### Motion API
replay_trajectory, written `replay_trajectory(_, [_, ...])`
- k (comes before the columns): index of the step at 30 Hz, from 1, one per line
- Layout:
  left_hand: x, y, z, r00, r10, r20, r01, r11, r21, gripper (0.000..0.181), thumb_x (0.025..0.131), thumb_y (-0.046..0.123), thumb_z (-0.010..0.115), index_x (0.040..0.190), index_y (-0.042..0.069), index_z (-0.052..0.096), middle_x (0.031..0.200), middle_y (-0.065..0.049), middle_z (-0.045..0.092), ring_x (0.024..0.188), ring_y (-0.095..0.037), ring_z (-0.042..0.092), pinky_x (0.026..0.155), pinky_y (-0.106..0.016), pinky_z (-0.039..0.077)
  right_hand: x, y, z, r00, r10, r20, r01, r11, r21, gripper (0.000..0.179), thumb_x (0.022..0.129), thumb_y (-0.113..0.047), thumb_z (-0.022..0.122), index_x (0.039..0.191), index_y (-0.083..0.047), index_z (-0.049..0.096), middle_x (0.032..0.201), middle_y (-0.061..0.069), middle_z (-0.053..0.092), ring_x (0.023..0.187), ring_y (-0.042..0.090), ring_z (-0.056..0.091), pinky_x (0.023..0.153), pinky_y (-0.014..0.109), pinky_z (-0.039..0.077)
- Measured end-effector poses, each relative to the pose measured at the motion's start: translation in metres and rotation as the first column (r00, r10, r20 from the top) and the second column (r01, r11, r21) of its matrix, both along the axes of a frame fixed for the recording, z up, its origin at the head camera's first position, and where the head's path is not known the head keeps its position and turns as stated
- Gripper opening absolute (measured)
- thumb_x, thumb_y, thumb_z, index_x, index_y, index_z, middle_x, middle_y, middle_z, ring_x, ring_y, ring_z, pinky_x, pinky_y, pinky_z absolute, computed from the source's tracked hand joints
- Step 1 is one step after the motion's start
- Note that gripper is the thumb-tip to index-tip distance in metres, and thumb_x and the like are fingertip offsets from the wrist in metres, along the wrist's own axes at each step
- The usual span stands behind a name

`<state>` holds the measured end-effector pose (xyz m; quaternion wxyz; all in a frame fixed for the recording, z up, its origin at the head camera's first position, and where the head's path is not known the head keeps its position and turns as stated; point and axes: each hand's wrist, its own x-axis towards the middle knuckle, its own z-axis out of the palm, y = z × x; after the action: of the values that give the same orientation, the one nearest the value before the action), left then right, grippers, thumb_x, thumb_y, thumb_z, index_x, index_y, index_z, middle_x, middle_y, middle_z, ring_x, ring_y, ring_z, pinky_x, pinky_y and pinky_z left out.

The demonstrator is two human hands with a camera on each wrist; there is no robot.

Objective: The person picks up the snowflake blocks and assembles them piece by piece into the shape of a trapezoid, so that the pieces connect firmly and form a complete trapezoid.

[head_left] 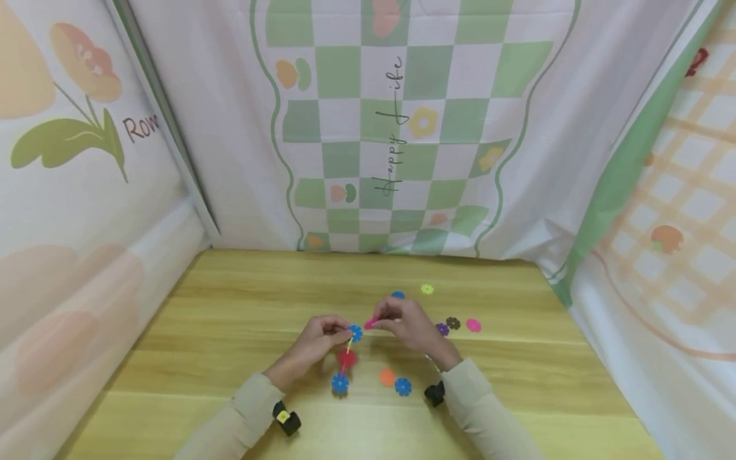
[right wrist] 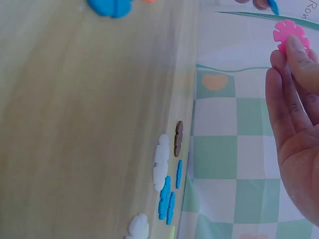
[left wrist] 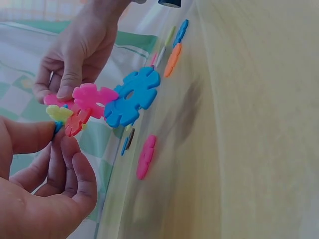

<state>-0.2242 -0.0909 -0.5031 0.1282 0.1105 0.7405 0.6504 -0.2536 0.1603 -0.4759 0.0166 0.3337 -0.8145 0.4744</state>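
My left hand [head_left: 316, 338] pinches a blue notched plastic disc [head_left: 356, 333] between thumb and fingers. That disc tops a short chain: a yellow disc seen edge-on, a red disc [head_left: 347, 359], a pink disc [left wrist: 89, 95], then another blue disc [head_left: 340, 383] at the bottom. In the left wrist view the chain is held above the tabletop. Thumb and fingers of my right hand [head_left: 405, 322] pinch a single pink notched disc [right wrist: 290, 34]. A small gap parts it from the chain's top blue disc in the head view.
On the wooden table [head_left: 230, 306], an orange disc [head_left: 387, 377] and a blue disc [head_left: 403, 387] lie between the forearms. Purple [head_left: 441, 329], brown [head_left: 453, 323] and pink [head_left: 474, 326] discs lie right of the right hand, a yellow disc [head_left: 427, 289] farther back. Printed curtains surround the table.
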Motion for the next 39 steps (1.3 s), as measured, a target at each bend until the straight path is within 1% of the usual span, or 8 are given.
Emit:
replay_trajectory(9, [0.002,0.006,0.003,1.0,-0.002,0.006,0.002,1.0,0.009,0.019,0.102,0.01,0.069,0.113,-0.005,0.072,0.098,-0.004,0.074,0.087,-0.01,0.067,0.081,-0.021,0.058,0.006,-0.003,-0.001,1.0,0.002,-0.006,-0.002,1.0,0.013,0.011,0.092,-0.004,0.079,0.096,-0.013,0.074,0.095,0.002,0.077,0.091,0.013,0.075,0.089,0.026,0.063])
replay_trajectory(15, [0.007,0.013,0.004,0.998,0.055,0.011,-0.055,0.998,0.013,0.016,0.098,0.007,0.073,0.107,-0.006,0.073,0.091,-0.005,0.073,0.081,-0.011,0.065,0.075,-0.021,0.056,0.007,-0.005,-0.004,0.995,0.026,-0.098,-0.027,1.0,-0.01,0.016,0.089,0.004,0.079,0.09,-0.011,0.074,0.09,0.001,0.078,0.086,0.009,0.075,0.086,0.026,0.064])
replay_trajectory(19, [0.009,0.014,0.004,0.996,0.088,0.007,-0.088,0.996,0.016,0.014,0.098,0.006,0.073,0.104,-0.007,0.074,0.089,-0.005,0.074,0.08,-0.012,0.066,0.074,-0.021,0.056,0.008,-0.008,-0.003,0.987,0.052,-0.155,-0.054,0.998,-0.013,0.008,0.09,-0.002,0.08,0.091,-0.008,0.075,0.09,0.003,0.078,0.086,0.011,0.075,0.084,0.029,0.065])
replay_trajectory(22, [0.008,0.011,0.005,0.995,0.096,0.014,-0.097,0.995,0.021,0.014,0.098,0.006,0.073,0.105,-0.007,0.074,0.089,-0.005,0.074,0.081,-0.013,0.067,0.075,-0.021,0.058,0.007,-0.01,0.001,0.99,0.064,-0.124,-0.063,0.998,0.013,0.005,0.093,-0.01,0.079,0.095,-0.008,0.075,0.093,0.002,0.077,0.089,0.012,0.075,0.087,0.03,0.065])
replay_trajectory(26, [0.005,0.0,0.007,0.992,0.123,0.013,-0.123,0.992,0.002,0.014,0.098,0.007,0.073,0.107,-0.005,0.074,0.09,-0.002,0.072,0.083,-0.014,0.066,0.076,-0.023,0.059,0.004,-0.014,0.009,0.998,0.054,-0.043,-0.049,0.992,0.117,0.015,0.095,-0.017,0.079,0.106,-0.009,0.074,0.102,0.002,0.078,0.095,0.013,0.075,0.092,0.032,0.064])
replay_trajectory(29, [0.004,-0.013,0.009,0.985,0.174,0.007,-0.174,0.985,-0.016,0.012,0.098,0.006,0.073,0.106,-0.003,0.075,0.088,-0.001,0.07,0.082,-0.013,0.065,0.076,-0.023,0.058,0.002,-0.019,0.015,0.999,0.051,0.009,-0.052,0.971,0.235,0.025,0.095,-0.017,0.08,0.116,-0.005,0.072,0.109,0.007,0.078,0.1,0.017,0.074,0.093,0.035,0.063])
replay_trajectory(33, [0.003,-0.027,0.011,0.97,0.245,-0.002,-0.245,0.97,-0.016,0.01,0.097,0.003,0.073,0.104,-0.003,0.075,0.087,0.0,0.068,0.08,-0.012,0.062,0.073,-0.022,0.056,0.002,-0.028,0.016,0.993,0.093,0.072,-0.113,0.918,0.379,0.03,0.096,-0.012,0.078,0.123,0.0,0.071,0.113,0.012,0.077,0.102,0.023,0.074,0.092,0.035,0.063])
replay_trajectory(39, [0.002,-0.039,0.013,0.959,0.284,-0.012,-0.284,0.959,-0.021,0.008,0.098,0.004,0.072,0.102,-0.002,0.075,0.087,-0.001,0.067,0.081,-0.014,0.059,0.069,-0.021,0.053,0.007,-0.044,0.004,0.972,0.176,0.154,-0.227,0.869,0.439,0.032,0.095,-0.016,0.079,0.123,-0.001,0.072,0.108,0.008,0.077,0.092,0.011,0.071,0.083,0.021,0.06])
